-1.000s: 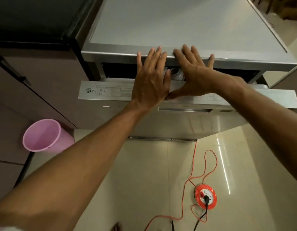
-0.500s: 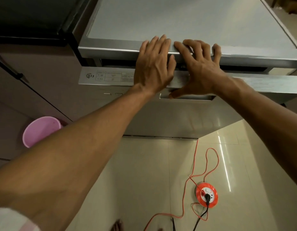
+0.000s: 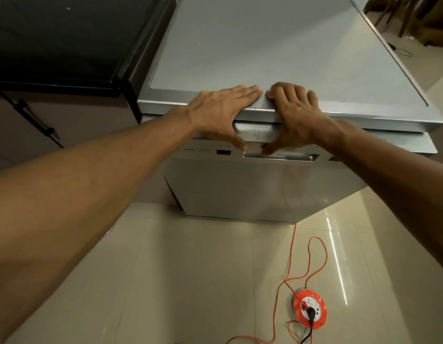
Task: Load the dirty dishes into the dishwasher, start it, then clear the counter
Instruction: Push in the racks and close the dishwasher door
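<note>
A silver dishwasher (image 3: 265,187) stands in front of me with its door almost fully up against the body. My left hand (image 3: 220,108) lies flat over the front edge of its top, fingers together, thumb down on the door's control strip (image 3: 215,152). My right hand (image 3: 295,112) sits beside it, fingers curled over the same edge, thumb pressing just above the recessed door handle (image 3: 290,157). Neither hand holds anything. The dishes inside are hidden.
A dark counter (image 3: 61,45) adjoins the dishwasher on the left, above a brown cabinet with a black handle (image 3: 34,120). On the tiled floor lies an orange extension reel (image 3: 309,311) with a black plug and looping orange cord (image 3: 307,259). Wooden furniture legs (image 3: 409,18) stand at the far right.
The door has swung up from partly open to nearly closed under both hands. My view has shifted closer and left, and the pink bucket has dropped out of sight.
</note>
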A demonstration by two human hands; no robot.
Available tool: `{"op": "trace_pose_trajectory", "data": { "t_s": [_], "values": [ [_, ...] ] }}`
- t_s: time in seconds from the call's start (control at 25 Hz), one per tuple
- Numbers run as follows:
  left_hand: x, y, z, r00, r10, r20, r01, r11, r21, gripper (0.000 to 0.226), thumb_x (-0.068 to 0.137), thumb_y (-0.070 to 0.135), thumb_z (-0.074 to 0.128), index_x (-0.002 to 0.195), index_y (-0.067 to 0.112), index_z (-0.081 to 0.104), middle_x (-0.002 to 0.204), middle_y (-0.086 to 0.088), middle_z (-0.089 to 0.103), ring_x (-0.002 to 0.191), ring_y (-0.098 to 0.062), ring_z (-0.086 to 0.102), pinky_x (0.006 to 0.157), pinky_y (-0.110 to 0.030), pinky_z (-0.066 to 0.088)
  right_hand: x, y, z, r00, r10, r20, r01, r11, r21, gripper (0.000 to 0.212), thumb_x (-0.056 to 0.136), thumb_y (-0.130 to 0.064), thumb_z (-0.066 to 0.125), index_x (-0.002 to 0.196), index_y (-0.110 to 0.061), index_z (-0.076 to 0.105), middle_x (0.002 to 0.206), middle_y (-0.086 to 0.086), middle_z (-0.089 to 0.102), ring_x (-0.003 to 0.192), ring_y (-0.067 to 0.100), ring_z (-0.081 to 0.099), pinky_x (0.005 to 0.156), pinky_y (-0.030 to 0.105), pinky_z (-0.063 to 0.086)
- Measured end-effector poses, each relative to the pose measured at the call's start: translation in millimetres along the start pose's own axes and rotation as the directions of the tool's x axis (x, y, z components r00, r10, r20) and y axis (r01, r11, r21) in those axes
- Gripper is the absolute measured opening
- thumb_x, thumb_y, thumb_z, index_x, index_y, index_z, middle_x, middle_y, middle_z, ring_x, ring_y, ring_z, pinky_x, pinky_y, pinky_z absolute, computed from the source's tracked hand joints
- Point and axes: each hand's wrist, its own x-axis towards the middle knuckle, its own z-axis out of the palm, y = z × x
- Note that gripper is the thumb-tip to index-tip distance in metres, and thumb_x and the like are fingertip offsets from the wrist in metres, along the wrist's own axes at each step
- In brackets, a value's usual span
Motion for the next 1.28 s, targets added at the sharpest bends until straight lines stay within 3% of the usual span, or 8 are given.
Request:
{"op": "trace_pose_trajectory", "data": {
  "t_s": [0.16, 0.28, 0.52, 0.84, 0.96, 1.04, 1.28],
  "values": [
    [7.7, -5.1, -7.2, 0.998, -0.019, 0.063, 0.015, 0.997, 0.070, 0.131, 0.060, 0.086, 0.061, 0.155, 0.027, -0.008, 0.163, 0.008, -0.009, 0.150, -0.014, 0.001, 0.113, -0.046, 0.026, 6.0, 4.6, -5.3, 0.988, -0.019, 0.151, 0.023, 0.999, -0.024, 0.135, 0.053, -0.063, 0.084, 0.151, -0.014, 0.006, 0.160, 0.004, 0.001, 0.148, 0.031, -0.002, 0.117, 0.062, 0.006],
    [12.7, -11.4, -7.6, 0.995, 0.003, 0.096, -0.014, 0.994, 0.110, 0.133, 0.057, 0.091, 0.056, 0.154, 0.028, -0.010, 0.162, 0.008, -0.013, 0.150, -0.014, -0.002, 0.113, -0.046, 0.027, 10.1, 14.7, -7.3, 0.982, -0.056, 0.180, 0.058, 0.998, -0.007, 0.136, 0.052, -0.068, 0.082, 0.151, -0.018, 0.004, 0.161, 0.002, -0.002, 0.149, 0.029, -0.006, 0.117, 0.061, 0.004],
    [10.6, -18.9, 14.2, 0.992, 0.086, -0.092, -0.085, 0.996, 0.017, 0.127, 0.063, 0.086, 0.057, 0.156, 0.019, 0.003, 0.164, -0.002, 0.002, 0.150, -0.018, 0.005, 0.116, -0.033, 0.005, 7.8, 24.2, 3.9, 0.992, -0.112, 0.057, 0.110, 0.993, 0.032, 0.130, 0.057, -0.071, 0.077, 0.153, -0.023, 0.003, 0.164, 0.001, 0.000, 0.150, 0.026, -0.003, 0.119, 0.058, 0.002],
    [17.7, -17.6, 17.5, 0.993, -0.010, -0.119, 0.003, 0.998, -0.057, 0.104, 0.085, 0.060, 0.060, 0.156, 0.012, 0.000, 0.164, -0.005, -0.002, 0.150, -0.017, 0.000, 0.120, -0.030, 0.003, 15.2, 24.7, 11.2, 0.998, -0.061, -0.014, 0.061, 0.997, 0.055, 0.107, 0.081, -0.051, 0.070, 0.156, -0.020, 0.002, 0.164, 0.001, 0.000, 0.150, 0.024, 0.000, 0.119, 0.056, 0.005],
    [20.4, -9.5, 6.2, 0.995, -0.100, -0.011, 0.098, 0.987, -0.127, 0.113, 0.080, 0.072, 0.055, 0.155, 0.011, -0.003, 0.163, -0.006, -0.006, 0.150, -0.018, -0.004, 0.119, -0.032, -0.001, 18.4, 25.0, 1.7, 0.991, -0.064, 0.121, 0.053, 0.994, 0.092, 0.114, 0.079, -0.071, 0.059, 0.155, -0.017, -0.006, 0.163, 0.000, -0.010, 0.150, 0.021, -0.009, 0.119, 0.057, 0.000],
    [24.3, -6.5, 1.3, 0.985, -0.167, 0.038, 0.171, 0.970, -0.171, 0.112, 0.080, 0.082, 0.040, 0.155, 0.012, -0.003, 0.163, -0.004, -0.008, 0.150, -0.017, -0.005, 0.119, -0.033, -0.001, 20.9, 24.6, -1.9, 0.980, -0.037, 0.195, 0.009, 0.990, 0.141, 0.114, 0.077, -0.084, 0.042, 0.155, -0.018, -0.010, 0.162, -0.002, -0.014, 0.149, 0.018, -0.013, 0.119, 0.054, -0.006],
    [31.0, -5.4, 4.6, 0.975, -0.222, 0.034, 0.224, 0.961, -0.161, 0.086, 0.093, 0.070, 0.015, 0.155, 0.014, -0.003, 0.163, -0.003, -0.008, 0.150, -0.015, -0.005, 0.121, -0.034, 0.001, 24.8, 23.3, -4.6, 0.972, 0.010, 0.235, -0.063, 0.973, 0.222, 0.082, 0.093, -0.071, 0.010, 0.155, -0.021, -0.007, 0.162, -0.005, -0.014, 0.148, 0.011, -0.015, 0.119, 0.049, -0.011]
  ]
}}
